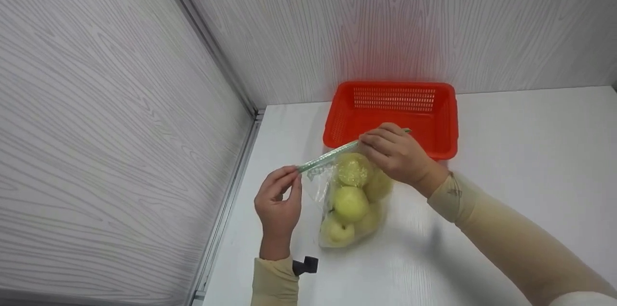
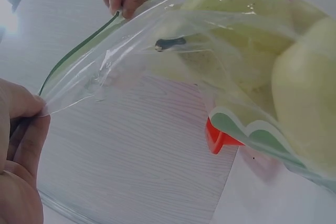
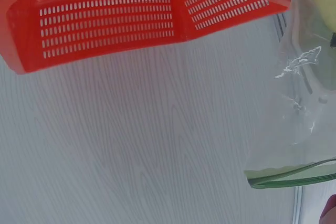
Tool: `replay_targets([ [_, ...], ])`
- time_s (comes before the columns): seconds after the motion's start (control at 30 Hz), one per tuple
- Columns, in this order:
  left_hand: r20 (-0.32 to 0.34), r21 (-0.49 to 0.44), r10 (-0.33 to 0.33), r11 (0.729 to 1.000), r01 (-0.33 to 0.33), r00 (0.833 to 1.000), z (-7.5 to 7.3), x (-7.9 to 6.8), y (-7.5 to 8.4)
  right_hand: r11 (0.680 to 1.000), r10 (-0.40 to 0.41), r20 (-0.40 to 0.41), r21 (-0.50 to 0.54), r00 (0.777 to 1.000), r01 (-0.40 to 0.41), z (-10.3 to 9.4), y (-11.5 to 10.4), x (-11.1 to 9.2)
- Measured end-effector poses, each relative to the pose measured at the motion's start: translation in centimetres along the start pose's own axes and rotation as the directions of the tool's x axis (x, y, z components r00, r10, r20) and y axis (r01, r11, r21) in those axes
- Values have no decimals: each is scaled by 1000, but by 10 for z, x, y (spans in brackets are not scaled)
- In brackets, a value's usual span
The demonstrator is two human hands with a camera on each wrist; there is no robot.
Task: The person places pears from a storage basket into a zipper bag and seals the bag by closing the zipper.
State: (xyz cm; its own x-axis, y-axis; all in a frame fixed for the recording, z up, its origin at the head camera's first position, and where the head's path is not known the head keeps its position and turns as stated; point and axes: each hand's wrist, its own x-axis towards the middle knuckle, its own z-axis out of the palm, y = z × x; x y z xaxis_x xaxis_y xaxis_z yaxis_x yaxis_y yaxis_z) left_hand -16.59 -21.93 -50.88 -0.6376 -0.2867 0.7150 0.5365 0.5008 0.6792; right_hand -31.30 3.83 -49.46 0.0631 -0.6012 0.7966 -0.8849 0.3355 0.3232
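A clear zip bag (image 1: 318,185) with a green seal strip (image 1: 330,155) hangs between both hands, bulging with several pale yellow-green fruits (image 1: 351,204) that look like pears. My left hand (image 1: 279,200) pinches the left end of the strip between thumb and fingers. Farther along, near its right end, my right hand (image 1: 395,154) pinches the same strip. In the left wrist view, one fruit's dark stem (image 2: 170,44) shows through the plastic. The right wrist view has the green strip's end (image 3: 262,179) and, in the corner, a fingertip (image 3: 329,212).
A red plastic basket (image 1: 395,85) with slotted sides stands on the white table (image 1: 520,152), just behind the bag and against the back panel (image 1: 299,21). Another wood-grain panel (image 1: 120,127) rises along the left, with a metal frame strip at its foot.
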Motion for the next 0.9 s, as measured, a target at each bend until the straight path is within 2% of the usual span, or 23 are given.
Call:
replay_targets([
  [0.33,12,26,-12,1000,12,1000,4,-2,3,997,64,2,41,998,-64,-8,1,-13],
  [0.53,-6,25,-32,999,33,999,-1,-1,2,995,87,-49,44,995,-85,-10,11,-24],
  [0.73,-28,31,-53,998,54,998,-9,0,0,983,183,-51,38,982,-181,-20,29,-43],
  [0.9,-25,54,-73,996,75,997,-12,-2,-2,966,256,-33,54,966,-254,-28,35,-51],
])
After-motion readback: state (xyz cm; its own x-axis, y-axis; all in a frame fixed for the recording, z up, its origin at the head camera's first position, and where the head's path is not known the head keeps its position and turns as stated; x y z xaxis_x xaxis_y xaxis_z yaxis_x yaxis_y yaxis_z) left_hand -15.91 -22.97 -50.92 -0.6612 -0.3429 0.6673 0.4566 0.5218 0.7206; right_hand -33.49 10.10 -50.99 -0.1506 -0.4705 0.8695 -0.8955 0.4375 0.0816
